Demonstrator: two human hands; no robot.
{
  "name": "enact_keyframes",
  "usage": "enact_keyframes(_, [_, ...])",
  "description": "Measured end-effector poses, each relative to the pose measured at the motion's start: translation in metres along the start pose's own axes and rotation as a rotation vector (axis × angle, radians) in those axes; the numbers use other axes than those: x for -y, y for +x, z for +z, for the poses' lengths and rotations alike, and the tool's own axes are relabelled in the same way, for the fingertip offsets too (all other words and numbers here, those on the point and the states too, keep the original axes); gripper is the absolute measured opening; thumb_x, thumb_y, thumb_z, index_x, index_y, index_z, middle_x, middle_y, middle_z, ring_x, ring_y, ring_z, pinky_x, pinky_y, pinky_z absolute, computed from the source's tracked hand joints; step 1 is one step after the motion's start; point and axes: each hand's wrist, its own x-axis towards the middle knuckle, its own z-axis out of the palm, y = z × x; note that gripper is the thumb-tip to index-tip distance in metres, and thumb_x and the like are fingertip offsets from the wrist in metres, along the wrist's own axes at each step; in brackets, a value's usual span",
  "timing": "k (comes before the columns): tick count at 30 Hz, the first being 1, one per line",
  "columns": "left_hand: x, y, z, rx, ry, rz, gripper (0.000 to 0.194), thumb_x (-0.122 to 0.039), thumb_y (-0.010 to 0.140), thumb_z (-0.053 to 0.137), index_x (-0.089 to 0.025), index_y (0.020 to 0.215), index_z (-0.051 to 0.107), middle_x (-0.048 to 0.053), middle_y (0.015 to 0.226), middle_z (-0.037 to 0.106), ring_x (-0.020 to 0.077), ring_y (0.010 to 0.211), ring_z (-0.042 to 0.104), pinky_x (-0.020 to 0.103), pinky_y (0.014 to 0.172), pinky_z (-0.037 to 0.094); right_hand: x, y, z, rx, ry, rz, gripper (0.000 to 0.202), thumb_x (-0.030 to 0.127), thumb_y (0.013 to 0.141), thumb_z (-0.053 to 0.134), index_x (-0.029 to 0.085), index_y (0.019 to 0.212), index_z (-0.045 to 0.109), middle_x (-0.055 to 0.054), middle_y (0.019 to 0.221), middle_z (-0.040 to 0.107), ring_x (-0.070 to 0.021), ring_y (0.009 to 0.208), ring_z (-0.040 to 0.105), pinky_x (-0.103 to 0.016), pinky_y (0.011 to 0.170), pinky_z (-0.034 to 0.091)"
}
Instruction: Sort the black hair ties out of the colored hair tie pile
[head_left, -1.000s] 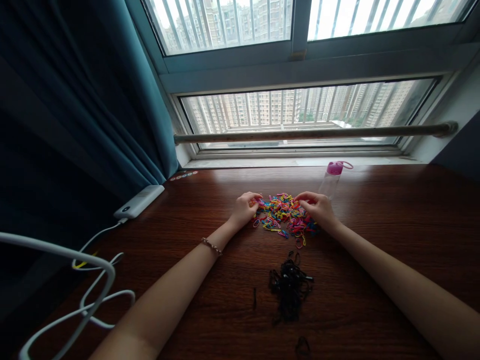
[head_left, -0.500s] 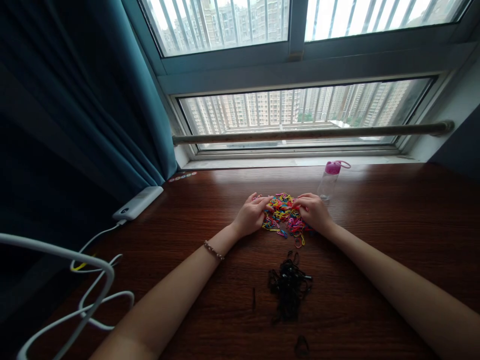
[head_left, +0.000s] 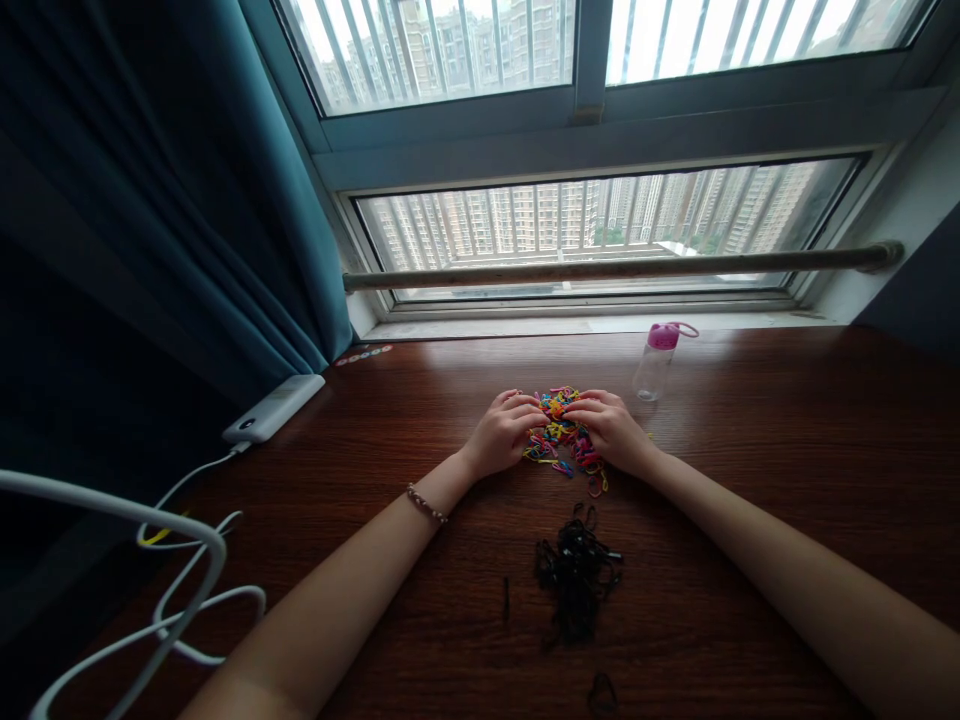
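A heap of small, many-coloured rubber bands [head_left: 559, 432] lies on the brown wooden table, between my two hands. My left hand [head_left: 507, 432] rests against the heap's left side, its fingers stretched out over the edge bands. From the right, my right hand [head_left: 613, 432] reaches in with its fingers extended across the bands. Both hands look open, and the bands under the fingers are partly hidden. Nearer to me sits a pile of black rubber bands [head_left: 577, 575], with one loose black band [head_left: 602, 692] below it and a thin black piece [head_left: 506, 598] to its left.
A clear bottle with a pink lid [head_left: 660, 362] stands behind my right hand. On the left lie a white power bank [head_left: 276, 408] and looping white cables [head_left: 214, 590], beside a blue curtain [head_left: 292, 250]. A metal bar [head_left: 622, 268] crosses the window behind the table.
My right hand has shifted slightly left, its fingers now farther over the coloured bands and closer to my left hand. The left hand has barely moved.
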Motion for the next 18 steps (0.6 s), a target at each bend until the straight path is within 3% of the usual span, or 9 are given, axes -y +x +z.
enact_keyframes(6, [-0.001,0.0,0.001,0.094,-0.035,0.062,0.031,-0.014,0.075,0.048,-0.026,0.101,0.061,0.0,0.103,0.064,0.018,0.11,0.048,0.04,0.104,0.021,-0.006,0.0,0.001,-0.148,0.148,0.13,0.033,0.004,0.07,0.044,0.019,0.086,0.069,-0.005,0.088,0.067,-0.0204,0.088,0.056,-0.035,0.081,0.046])
enact_keyframes(12, [-0.001,0.0,0.003,0.055,-0.061,0.02,0.017,-0.028,0.08,0.051,-0.026,0.091,0.064,0.001,0.097,0.065,0.0173,0.103,0.051,0.04,0.103,0.022,0.0,0.003,-0.007,-0.218,0.252,0.346,0.015,0.021,0.075,0.055,0.019,0.081,0.068,-0.005,0.083,0.067,-0.0203,0.081,0.061,-0.033,0.076,0.047])
enact_keyframes(18, [0.0,0.001,0.003,0.053,-0.09,-0.004,0.014,-0.028,0.08,0.05,-0.025,0.083,0.063,0.0,0.092,0.065,0.0158,0.101,0.052,0.038,0.103,0.022,-0.004,0.003,-0.006,-0.234,0.396,0.543,0.016,0.033,0.071,0.061,0.018,0.074,0.064,-0.003,0.073,0.067,-0.019,0.068,0.062,-0.029,0.064,0.049])
